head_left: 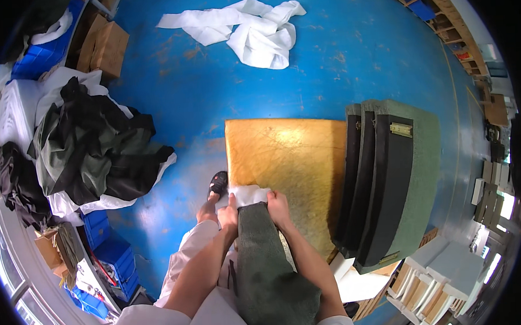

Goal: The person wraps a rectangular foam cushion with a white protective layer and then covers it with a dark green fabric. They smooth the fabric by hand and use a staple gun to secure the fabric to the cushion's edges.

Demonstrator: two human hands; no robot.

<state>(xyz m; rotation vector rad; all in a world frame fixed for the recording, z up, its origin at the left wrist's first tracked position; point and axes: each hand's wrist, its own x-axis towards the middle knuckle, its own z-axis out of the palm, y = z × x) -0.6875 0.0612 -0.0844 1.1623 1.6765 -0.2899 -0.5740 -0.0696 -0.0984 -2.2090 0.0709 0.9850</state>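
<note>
The left hand [230,213] and the right hand [279,208] are a little way apart, each with fingers closed on an edge of the white soft stuff [249,194] at the far end of the green cloth piece [261,244]. The green piece lies between the two arms and runs from the hands back to the person's belly. It looks light, soft and floppy, rough more than slippery, and not likely to break. The white part looks squishy, so it may bunch up or pull thin. The two end corners, where the hands are, look like good spots to hold. Just past the hands is the yellow tabletop [289,147]. Thick green and black panels [415,167] stand on its right side, and a big dark cloth heap [91,144] sits well off to the left.
</note>
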